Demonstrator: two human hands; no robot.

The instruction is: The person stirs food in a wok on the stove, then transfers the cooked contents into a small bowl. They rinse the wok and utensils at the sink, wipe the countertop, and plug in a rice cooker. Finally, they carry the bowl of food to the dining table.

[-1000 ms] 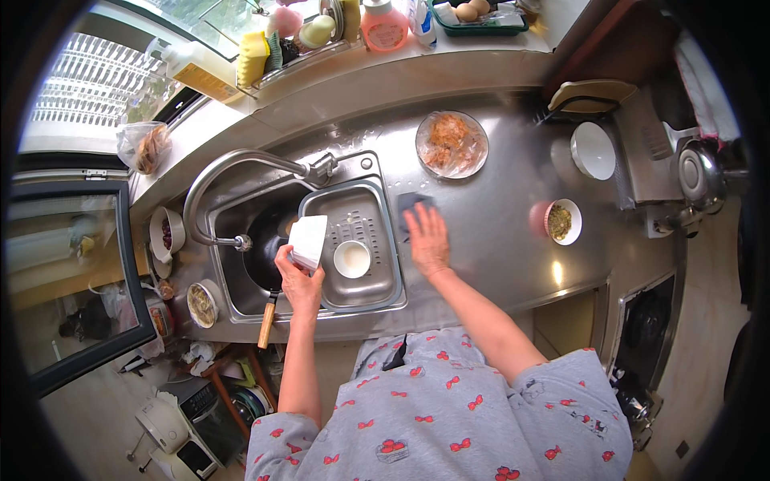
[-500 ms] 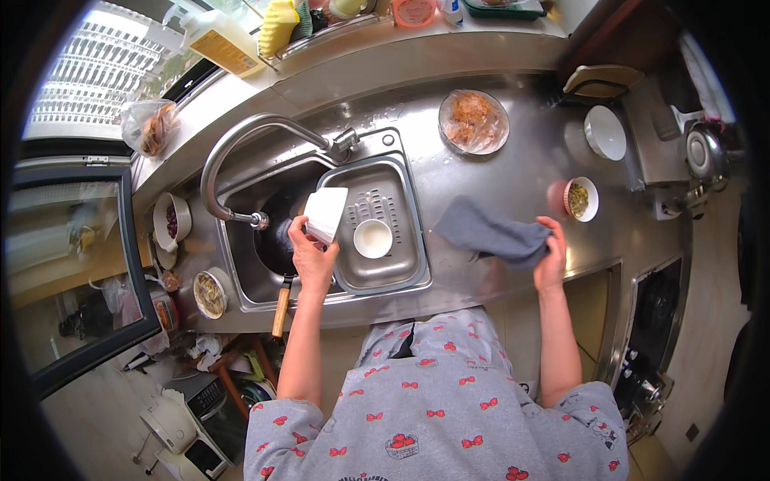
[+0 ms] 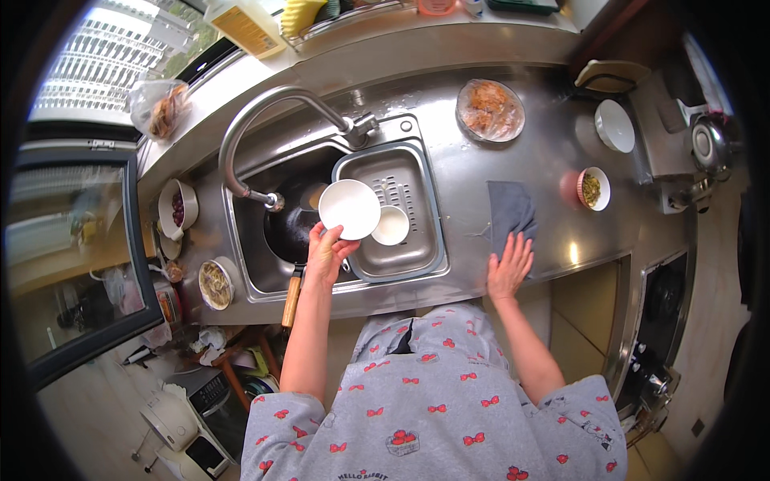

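Note:
My left hand (image 3: pixel 325 255) grips a white bowl (image 3: pixel 350 207) by its near rim, thumb and fingers closed on it. The bowl is tilted so that its round face shows, above the left part of the metal drain basket (image 3: pixel 383 271). A smaller white bowl (image 3: pixel 393 228) sits inside that basket, partly covered by the held one. Flat on the steel counter to the right lies a dark grey cloth (image 3: pixel 511 207). My right hand (image 3: pixel 508 271) rests on its near end with fingers spread. In the left of the sink is a black pan (image 3: pixel 282 228) with a wooden handle (image 3: pixel 292 301).
A curved tap (image 3: pixel 241 136) arches over the sink. Farther right stand a covered plate of orange food (image 3: pixel 490 111), a white bowl (image 3: pixel 614 127) and a pink-and-white bowl (image 3: pixel 592 189). Left of the sink are a dish of dark red fruit (image 3: pixel 177 210) and a covered bowl (image 3: pixel 215 285).
My right hand has brought the cloth left and laid it on the counter, its fingers now spread over it. My left hand has turned the white bowl from edge-on to face-on.

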